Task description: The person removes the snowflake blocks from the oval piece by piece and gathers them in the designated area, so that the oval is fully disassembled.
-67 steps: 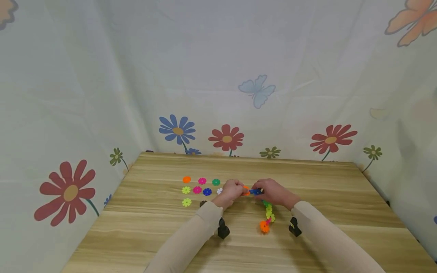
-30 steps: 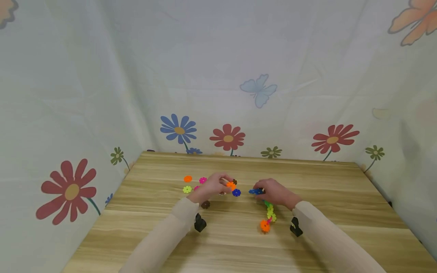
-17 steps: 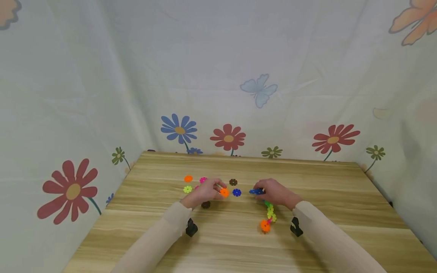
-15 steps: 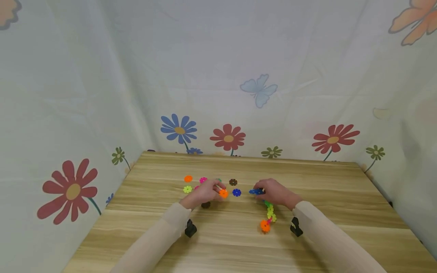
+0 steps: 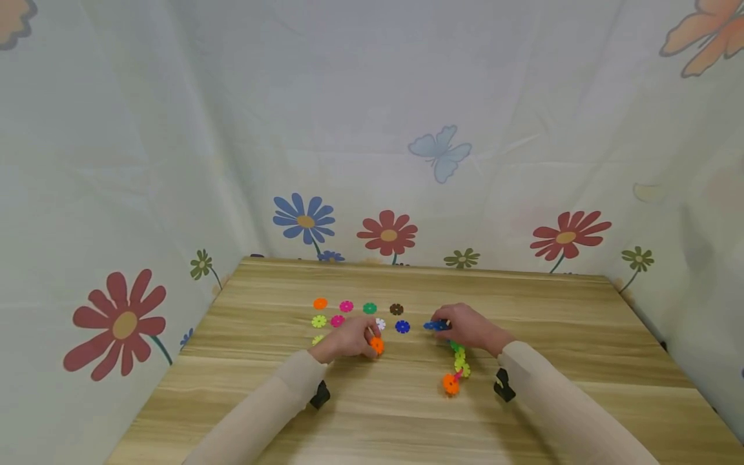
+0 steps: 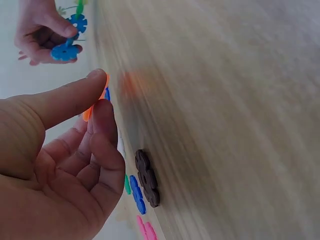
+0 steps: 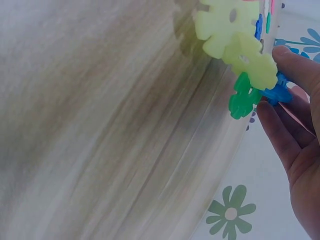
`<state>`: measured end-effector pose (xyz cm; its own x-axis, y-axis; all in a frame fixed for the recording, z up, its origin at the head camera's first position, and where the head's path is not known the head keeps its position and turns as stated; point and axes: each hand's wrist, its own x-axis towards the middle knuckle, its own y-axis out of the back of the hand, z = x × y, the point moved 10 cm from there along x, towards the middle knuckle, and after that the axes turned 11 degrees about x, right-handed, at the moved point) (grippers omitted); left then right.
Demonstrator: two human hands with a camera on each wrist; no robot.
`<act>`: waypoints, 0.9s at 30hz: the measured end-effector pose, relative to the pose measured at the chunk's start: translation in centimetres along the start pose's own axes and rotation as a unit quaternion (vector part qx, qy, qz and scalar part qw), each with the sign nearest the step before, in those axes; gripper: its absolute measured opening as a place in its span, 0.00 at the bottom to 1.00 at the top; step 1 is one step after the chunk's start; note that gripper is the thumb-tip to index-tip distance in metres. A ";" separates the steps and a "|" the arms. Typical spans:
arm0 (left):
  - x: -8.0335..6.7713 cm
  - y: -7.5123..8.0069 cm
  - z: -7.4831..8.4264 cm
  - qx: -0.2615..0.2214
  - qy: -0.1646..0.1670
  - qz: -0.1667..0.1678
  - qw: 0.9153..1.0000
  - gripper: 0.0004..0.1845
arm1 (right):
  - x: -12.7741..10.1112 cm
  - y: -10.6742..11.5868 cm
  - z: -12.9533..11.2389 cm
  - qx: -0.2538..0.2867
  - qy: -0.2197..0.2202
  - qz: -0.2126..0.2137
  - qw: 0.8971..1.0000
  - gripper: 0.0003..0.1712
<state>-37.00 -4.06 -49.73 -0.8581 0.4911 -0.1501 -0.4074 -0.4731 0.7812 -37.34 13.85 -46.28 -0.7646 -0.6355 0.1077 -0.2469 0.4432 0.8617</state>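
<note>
At the near side, a chain of discs (image 5: 462, 369) runs toward six o'clock from the right hand (image 5: 466, 327), which pinches its blue end (image 5: 431, 326). At nine o'clock from there, the left hand (image 5: 350, 337) pinches an orange disc (image 5: 377, 346) and has just drawn nearer; well apart from the chain, this disc seems unjoined. Beyond that hand, toward one o'clock, a white disc (image 5: 380, 323) and green disc (image 5: 369, 308) are now less covered.
</note>
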 end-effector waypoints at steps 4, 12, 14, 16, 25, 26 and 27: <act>-0.1 -0.4 -0.1 0.014 0.003 0.000 1.000 0.17 | 0.0 0.0 0.0 -0.001 0.003 0.001 1.000 0.12; 0.1 -0.5 -0.1 0.052 0.007 0.010 0.999 0.17 | 0.0 0.0 -0.1 0.005 0.002 -0.003 1.000 0.12; 0.1 -0.5 -0.2 0.057 0.008 0.011 0.998 0.16 | 0.0 0.0 -0.2 0.006 0.002 -0.003 1.000 0.12; 0.1 -0.5 -0.2 0.056 0.010 0.012 0.998 0.16 | -0.1 0.1 -0.2 0.007 0.002 -0.003 1.000 0.11; 0.2 -0.4 -0.3 0.048 0.010 0.016 0.999 0.15 | -0.2 0.1 -0.3 0.009 0.004 -0.002 1.000 0.11; 0.2 -0.4 -0.3 0.047 0.011 0.017 0.999 0.15 | -0.2 0.1 -0.3 0.010 0.003 -0.002 1.000 0.11; 0.3 -0.3 -0.4 0.044 0.012 0.017 0.999 0.16 | -0.2 0.1 -0.3 0.009 0.002 -0.002 1.000 0.11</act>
<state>-37.20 -4.06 -50.22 -0.8784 0.4581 -0.1361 -0.3498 -0.4222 0.8363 -37.06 13.79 -46.06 -0.7610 -0.6398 0.1072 -0.2605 0.4527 0.8528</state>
